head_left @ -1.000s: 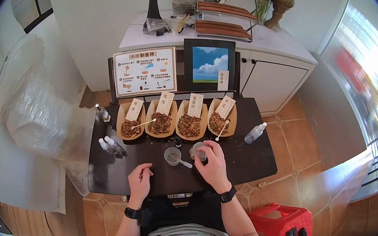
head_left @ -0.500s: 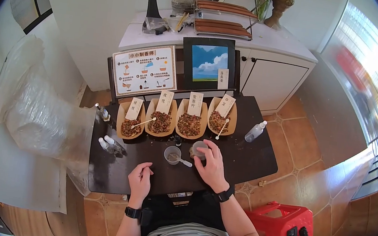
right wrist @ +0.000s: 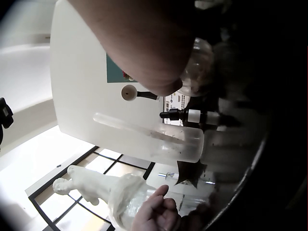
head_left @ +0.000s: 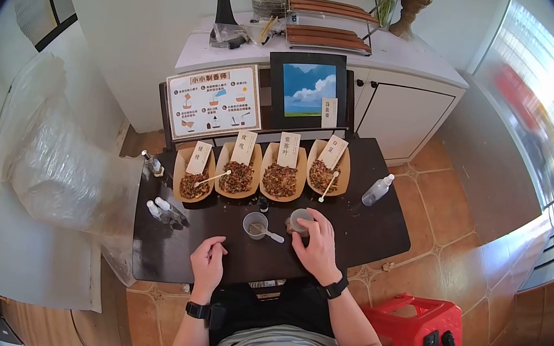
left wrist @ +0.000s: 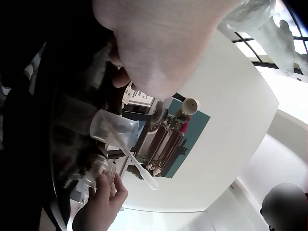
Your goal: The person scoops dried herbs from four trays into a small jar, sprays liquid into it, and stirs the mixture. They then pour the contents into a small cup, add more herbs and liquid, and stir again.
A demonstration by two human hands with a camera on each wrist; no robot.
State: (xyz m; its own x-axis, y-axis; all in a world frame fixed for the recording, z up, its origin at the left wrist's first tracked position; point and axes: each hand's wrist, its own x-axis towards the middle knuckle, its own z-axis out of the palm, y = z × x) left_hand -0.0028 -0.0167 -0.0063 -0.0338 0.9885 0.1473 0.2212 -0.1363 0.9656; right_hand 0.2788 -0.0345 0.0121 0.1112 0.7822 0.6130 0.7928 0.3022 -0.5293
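- Change: R hand [head_left: 316, 250] & its clear plastic cup [head_left: 301, 221] shift slightly R vs. a moment ago; prob. minor repositioning, no new stage.
- R grip: fingers partly bent, thumb opp., clamped on cup.
- L hand [head_left: 207, 266]: nr table [head_left: 171, 250] edge, fingers loosely curled, holds nothing.
- Mixing cup [head_left: 254, 220] w/ plastic stirrer [head_left: 276, 237]: betw. hands.

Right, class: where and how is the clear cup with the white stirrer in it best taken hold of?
I'd pinch the cup's outer wall just below the rim, bringing the left grip in from the person's left. The cup stands upright and its wall is bare there, while the stirrer leans out over the right of the rim, towards the other cup.
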